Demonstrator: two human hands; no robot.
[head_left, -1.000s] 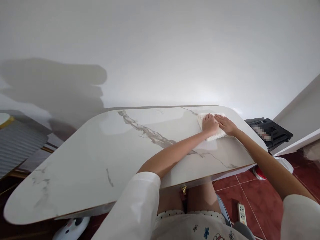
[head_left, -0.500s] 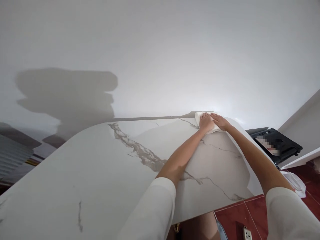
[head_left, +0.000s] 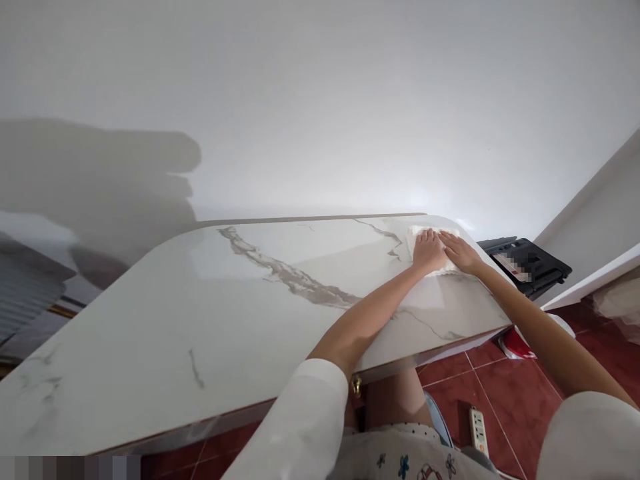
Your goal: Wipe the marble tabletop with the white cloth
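A white cloth (head_left: 414,239) lies on the white marbled tabletop (head_left: 260,333), near its far right corner. My left hand (head_left: 429,253) presses down on this cloth, its fingers bent over the material. Right against it, my right hand (head_left: 459,252) rests flat on the cloth with the fingers stretched out, pointing far and left. The two hands touch at the fingertips, and much of the cloth is hidden under them.
A white wall (head_left: 320,107) rises behind the table's far edge. Beyond the right end stands a black case (head_left: 537,263). A power strip (head_left: 478,430) lies on the red tiled floor (head_left: 505,400). At far left is a grey ribbed piece (head_left: 25,293).
Half a second ago both hands and the cloth were at the table's far edge; now they have come back nearer and to the right. My view has tilted too.
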